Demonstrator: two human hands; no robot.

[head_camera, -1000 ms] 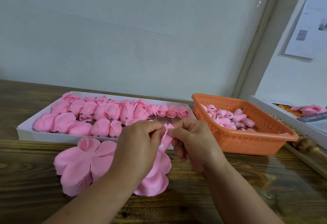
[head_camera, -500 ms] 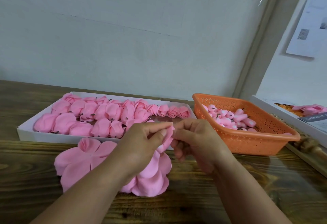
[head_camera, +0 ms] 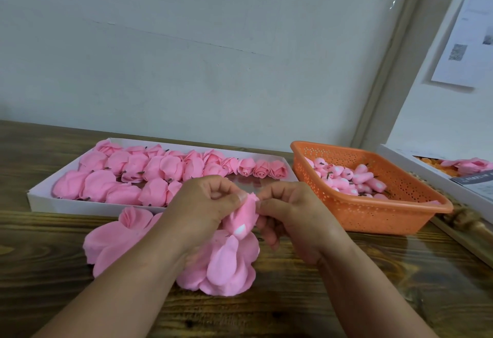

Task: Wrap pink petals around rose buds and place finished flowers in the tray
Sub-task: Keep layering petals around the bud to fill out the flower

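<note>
Pink rose bud pinched between left hand and right hand, fingers of both curled on it, just in front of white tray. Since a second ago, petal drawn tighter round bud: wrapping under way. Long axis tilted, tip up-right, base down-left over loose petals.

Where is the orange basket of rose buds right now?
In the head view, the orange basket sits on the wooden table to the right of both hands, just right of the white tray of finished flowers.
</note>
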